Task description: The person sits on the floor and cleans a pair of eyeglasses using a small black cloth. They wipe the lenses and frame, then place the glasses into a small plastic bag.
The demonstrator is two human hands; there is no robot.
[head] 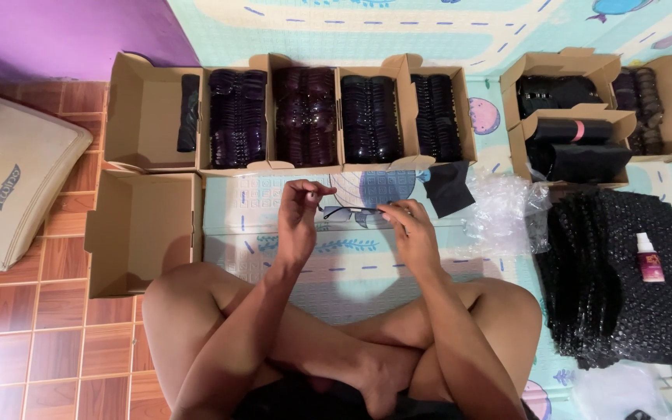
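I sit cross-legged on a patterned play mat [398,27]. Both hands hold a pair of thin-framed glasses [355,211] above the mat. My left hand [299,218] pinches the left end of the frame with fingertips raised. My right hand [407,229] grips the right end between thumb and fingers. A dark cloth [446,187] lies on the mat just beyond my right hand.
A row of open cardboard boxes [153,117] filled with dark glasses [305,117] stands ahead; an empty box [145,229] sits at my left. Clear bubble wrap [503,210], a stack of black bubble bags [624,280] with a small spray bottle [649,257], and more boxes [569,128] lie at my right.
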